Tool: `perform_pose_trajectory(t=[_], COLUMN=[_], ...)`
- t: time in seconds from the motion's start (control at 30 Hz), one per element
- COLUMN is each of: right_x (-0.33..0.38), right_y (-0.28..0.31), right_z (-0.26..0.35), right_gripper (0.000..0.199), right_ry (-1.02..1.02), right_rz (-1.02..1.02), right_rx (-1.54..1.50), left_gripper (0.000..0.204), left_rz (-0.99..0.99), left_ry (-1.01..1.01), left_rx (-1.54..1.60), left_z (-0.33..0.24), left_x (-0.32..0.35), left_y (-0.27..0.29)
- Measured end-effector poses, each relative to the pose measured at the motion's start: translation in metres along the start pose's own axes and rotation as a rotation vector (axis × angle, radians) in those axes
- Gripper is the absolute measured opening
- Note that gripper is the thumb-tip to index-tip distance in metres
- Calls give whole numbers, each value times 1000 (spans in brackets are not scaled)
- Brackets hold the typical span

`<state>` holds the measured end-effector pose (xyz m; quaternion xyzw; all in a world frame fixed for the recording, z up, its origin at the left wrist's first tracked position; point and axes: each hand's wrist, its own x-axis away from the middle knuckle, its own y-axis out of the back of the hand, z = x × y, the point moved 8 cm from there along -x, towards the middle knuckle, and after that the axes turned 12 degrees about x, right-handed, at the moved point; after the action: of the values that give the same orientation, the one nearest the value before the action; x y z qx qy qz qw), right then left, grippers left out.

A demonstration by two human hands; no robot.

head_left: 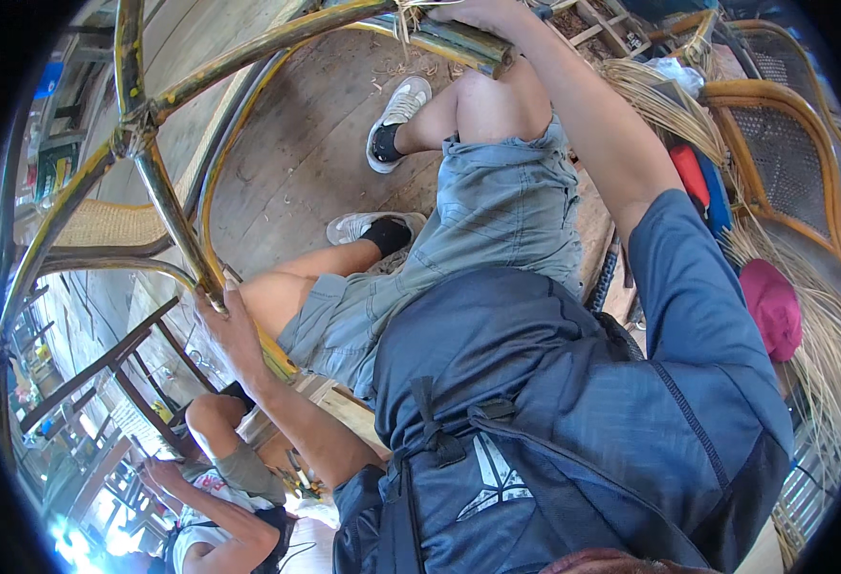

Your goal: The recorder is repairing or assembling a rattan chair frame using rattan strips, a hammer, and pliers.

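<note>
Wooden plank floor (286, 143) fills the middle of this workshop-looking spot, with woven-back chairs (769, 143) on the right, loose pale strips (827, 383) below them, and another person (234, 531) sitting lower left. Main thing here is a pole frame (165, 196), mottled brown and yellow, up at the upper left in front of the wearer's bent legs. Left hand (229, 335) is wrapped around the low end of its main post, near the left knee. Right hand (478, 11) is up by the top edge near some pole ends, but the fingers are partly cut off, so can't tell if it's really gripping.

My read: it's a hold-and-steady step, and the next move probably calls for keeping that left grip firm while the right hand works up top.

As for direction, the post's long axis slants from the top left down and rightward, low end pointing at the lap. From the wrapped joint (136, 134), a cross pole (219, 77) angles up to the right.
</note>
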<state>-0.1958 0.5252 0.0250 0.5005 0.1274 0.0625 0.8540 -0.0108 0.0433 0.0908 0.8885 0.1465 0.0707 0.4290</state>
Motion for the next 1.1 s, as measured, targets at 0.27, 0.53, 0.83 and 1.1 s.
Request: perform_pose_trajectory(t=[0.27, 0.53, 0.83, 1.1], right_x=[5, 0, 23, 18], right_y=[-23, -22, -5, -5], right_z=[-17, -9, -6, -5], right_gripper=[35, 31, 42, 43], right_ry=[-419, -197, -442, -280], right_rz=[209, 151, 145, -25], right_rx=[-190, 157, 96, 148], left_gripper=[49, 52, 40, 30], left_rz=[-65, -95, 44, 83], left_ry=[-27, -74, -83, -98], left_rx=[23, 85, 380, 445], left_z=[-23, -31, -13, -24], left_x=[-1, -12, -49, -67], left_y=[3, 4, -13, -19])
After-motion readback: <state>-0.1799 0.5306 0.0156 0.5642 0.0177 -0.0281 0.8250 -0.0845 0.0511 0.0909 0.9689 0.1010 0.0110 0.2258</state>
